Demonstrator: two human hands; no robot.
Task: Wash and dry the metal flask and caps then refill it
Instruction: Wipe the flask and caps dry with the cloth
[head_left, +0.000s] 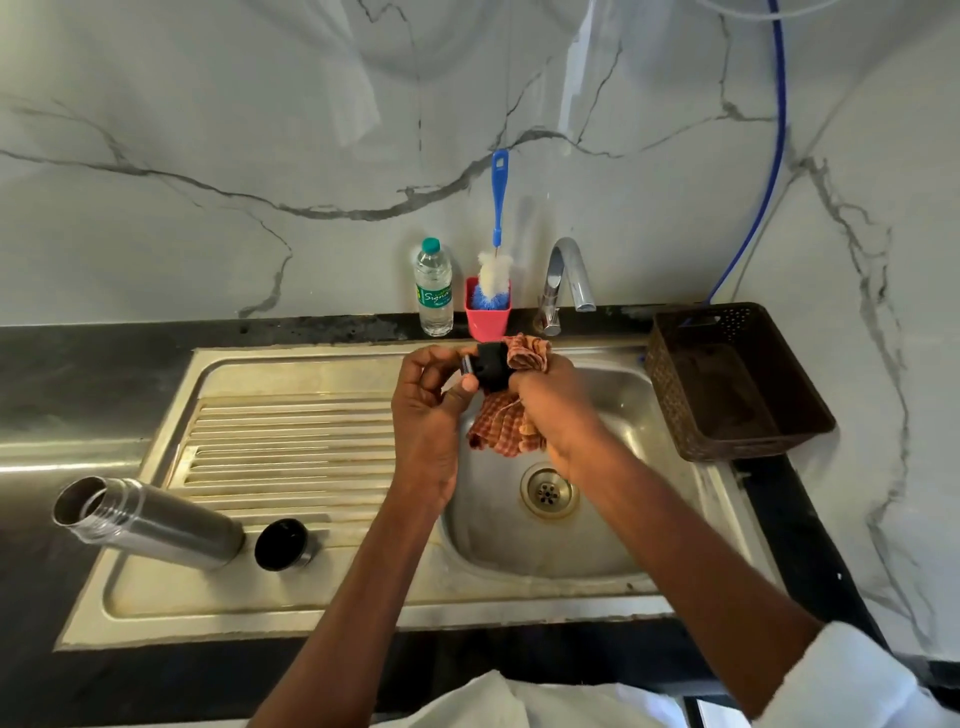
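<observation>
We are gripping the black stopper cap (491, 370) in our left hand (431, 410) above the sink (613, 519), our right hand (550, 410) bunching a checked cloth (501, 426) half hiding it; left of both hands, the flask (150, 519) and second cap (283, 544) are standing uncapped.

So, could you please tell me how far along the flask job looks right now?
Likely done: the open flask and one cap lie on the drainboard, tap off. In hand: left hand holds a black cap; right hand wipes it with a checked cloth. Left: refilling, perhaps from the water bottle.
</observation>
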